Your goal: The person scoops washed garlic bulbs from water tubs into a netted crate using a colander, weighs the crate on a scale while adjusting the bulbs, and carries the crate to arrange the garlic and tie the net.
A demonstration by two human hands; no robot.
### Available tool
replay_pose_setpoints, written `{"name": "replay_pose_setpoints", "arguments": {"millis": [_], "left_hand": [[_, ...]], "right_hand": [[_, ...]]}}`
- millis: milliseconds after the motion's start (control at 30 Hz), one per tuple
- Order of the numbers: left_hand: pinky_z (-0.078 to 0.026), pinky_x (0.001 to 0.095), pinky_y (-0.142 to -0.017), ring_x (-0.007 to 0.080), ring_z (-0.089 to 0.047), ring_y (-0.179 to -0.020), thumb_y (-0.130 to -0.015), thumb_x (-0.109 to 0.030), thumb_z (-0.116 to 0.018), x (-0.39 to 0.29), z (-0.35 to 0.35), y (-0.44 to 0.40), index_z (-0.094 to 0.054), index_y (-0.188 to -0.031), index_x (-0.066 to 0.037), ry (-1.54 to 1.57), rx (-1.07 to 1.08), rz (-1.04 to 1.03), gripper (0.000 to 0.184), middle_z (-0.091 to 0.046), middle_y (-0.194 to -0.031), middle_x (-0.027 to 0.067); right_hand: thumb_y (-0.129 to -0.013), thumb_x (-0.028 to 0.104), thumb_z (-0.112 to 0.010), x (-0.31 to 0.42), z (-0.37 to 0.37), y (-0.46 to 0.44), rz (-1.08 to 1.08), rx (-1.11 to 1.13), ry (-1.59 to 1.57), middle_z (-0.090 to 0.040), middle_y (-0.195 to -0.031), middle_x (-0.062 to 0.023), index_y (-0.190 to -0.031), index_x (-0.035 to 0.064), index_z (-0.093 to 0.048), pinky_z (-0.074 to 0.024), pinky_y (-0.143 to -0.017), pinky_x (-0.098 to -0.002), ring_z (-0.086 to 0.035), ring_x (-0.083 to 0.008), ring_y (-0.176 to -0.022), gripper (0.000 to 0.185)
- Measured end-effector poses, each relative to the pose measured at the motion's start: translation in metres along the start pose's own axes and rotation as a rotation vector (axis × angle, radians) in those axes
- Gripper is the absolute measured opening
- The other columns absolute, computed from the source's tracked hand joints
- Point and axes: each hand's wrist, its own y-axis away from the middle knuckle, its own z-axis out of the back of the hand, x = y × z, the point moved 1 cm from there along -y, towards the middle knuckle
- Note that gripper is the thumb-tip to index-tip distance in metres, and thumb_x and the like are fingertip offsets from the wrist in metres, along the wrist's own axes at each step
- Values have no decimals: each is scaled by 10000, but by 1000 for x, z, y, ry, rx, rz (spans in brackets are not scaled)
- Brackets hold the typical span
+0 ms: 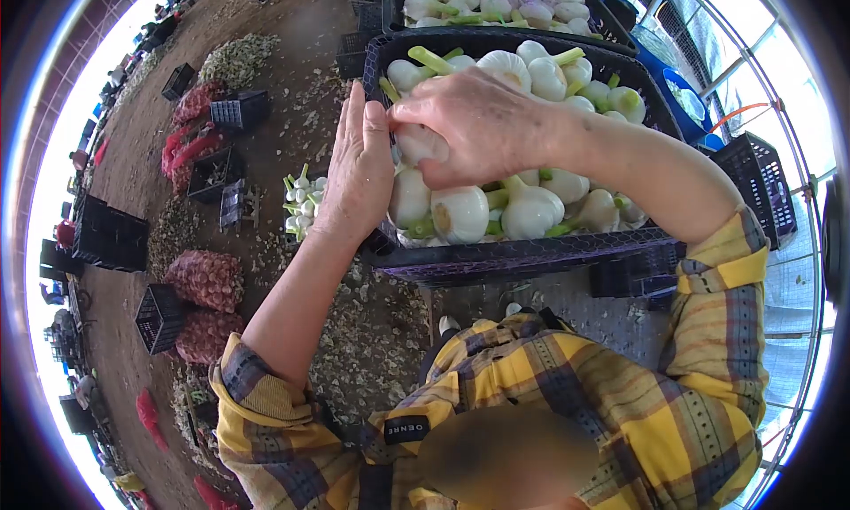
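A dark plastic crate (522,255) lined with netting stands in front of me, piled with white garlic bulbs (529,211) on short green stems. My right hand (482,120) reaches across the pile and curls around one garlic bulb (420,145) at the crate's left end. Beside it, my left hand (358,169) lies flat along that end, fingers straight and pointing away from me. Its fingertips come close to the right hand's fingers; whether the palm touches the held bulb is hidden.
Beyond stands a second crate of garlic (496,5). Trimmed garlic (304,202) lies lower left of the crate. Filled red net bags (205,280) and black crates (161,318) sit on the littered floor leftward. A black crate (754,187) and blue tub (689,101) stand right.
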Motion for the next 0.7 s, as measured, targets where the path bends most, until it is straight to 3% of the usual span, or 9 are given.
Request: {"name": "replay_pose_setpoints", "arguments": {"millis": [33,167,267,300,400,500,600,700], "left_hand": [[-212,338,-1109,264,-233,-1364,-995,-479,-197,0,0,0,-156,-1452,17,16,3,3,676,-235,-1479,195],[-234,332,-1099,250,-264,-1349,-997,-476,-203,3,0,0,-156,-1452,18,98,25,19,673,-254,-1471,191],[-250,327,-1091,239,-287,-1338,-999,-473,-207,4,1,-1,-156,-1452,18,167,47,37,671,-267,-1465,188],[-256,325,-1088,236,-295,-1335,-999,-472,-209,4,1,-1,-156,-1452,18,190,55,45,670,-272,-1463,187],[-273,321,-1081,225,-317,-1323,-1001,-470,-213,5,1,-1,-155,-1452,19,244,76,68,668,-286,-1457,183],[-289,316,-1073,214,-340,-1312,-1003,-467,-217,5,1,-2,-155,-1452,20,294,103,95,666,-299,-1451,180],[-277,329,-1077,236,-318,-1321,-1001,-457,-233,5,1,-4,-178,-1450,0,273,97,86,644,-289,-1451,196],[-251,351,-1088,273,-273,-1340,-997,-443,-255,3,0,-3,-212,-1447,-29,129,23,23,613,-266,-1455,221]], "right_hand": [[-652,185,-674,3,7,1,-22,36,31,-639,-879,-173,-1030,10,-614,-517,-722,-380,-644,-279,-775,421],[-718,157,-709,9,41,8,-251,-162,-86,-642,-885,-134,-1032,39,-596,-533,-747,-348,-662,-234,-828,355],[-709,205,-721,-4,24,9,-121,-446,12,-628,-786,-148,-966,12,-589,-534,-678,-376,-652,-270,-725,348],[-729,264,-745,-3,13,10,-88,-404,160,-580,-896,-140,-1011,26,-550,-524,-716,-386,-629,-290,-773,418],[-735,352,-743,4,0,16,-86,-331,-20,-537,-985,-140,-1009,48,-553,-489,-788,-420,-600,-307,-865,451],[-722,396,-743,-2,13,13,-218,-209,-53,-562,-995,-151,-1006,36,-558,-458,-823,-442,-588,-320,-907,496],[-737,412,-737,-6,-12,12,-57,-47,-92,-554,-965,-153,-1092,21,-528,-454,-823,-410,-560,-317,-922,568],[-713,394,-747,5,-5,16,-179,-42,-130,-586,-911,-168,-985,6,-527,-456,-785,-400,-584,-290,-872,522]]}}
